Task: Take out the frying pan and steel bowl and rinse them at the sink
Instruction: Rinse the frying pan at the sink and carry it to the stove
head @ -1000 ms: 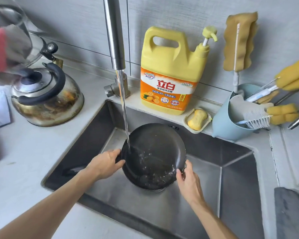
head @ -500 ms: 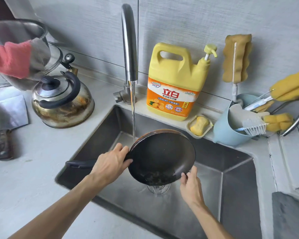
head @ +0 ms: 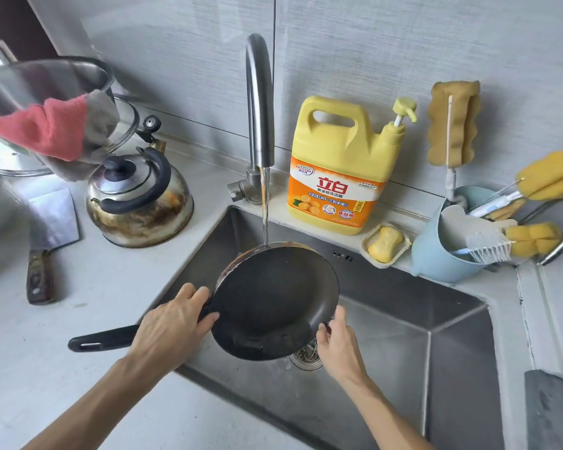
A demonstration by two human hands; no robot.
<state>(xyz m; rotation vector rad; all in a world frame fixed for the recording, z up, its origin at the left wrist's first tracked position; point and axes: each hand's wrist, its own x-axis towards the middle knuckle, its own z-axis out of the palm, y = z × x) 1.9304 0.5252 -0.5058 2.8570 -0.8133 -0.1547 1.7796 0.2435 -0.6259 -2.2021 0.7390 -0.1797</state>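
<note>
Left grip (head: 173,328) closed round the black handle (head: 101,341) right where it joins the frying pan (head: 273,297), fingertips lying on the pan's left edge; the free end of the handle sticks out leftward over the bench (head: 111,287). Right grip (head: 338,345) pinches the pan's near-right rim, thumb on the inner side and the other fingers curled behind. Pan held clear above the sink (head: 452,368), steeply tilted: dark inside facing the camera, far rim high, near rim low over the drain (head: 307,355). Tap (head: 259,102) running; a thin stream (head: 265,206) lands on the high rim, and water splashes off below the low edge beside the drain. Behind the sink on the ledge are a yellow detergent jug (head: 342,164) with a pump, a soap dish (head: 403,246) holding a yellow bar, and a pale blue tub (head: 436,254) of brushes and sponges. A sponge on a stick (head: 452,121) stands against the wall. Left of the sink is a stained kettle (head: 140,196), with a cleaver (head: 46,241) flat on the bench nearby. Far left, blurred, is a steel vessel (head: 46,79) with a red cloth (head: 46,128) draped over its rim — pot or bowl, cannot tell.
</note>
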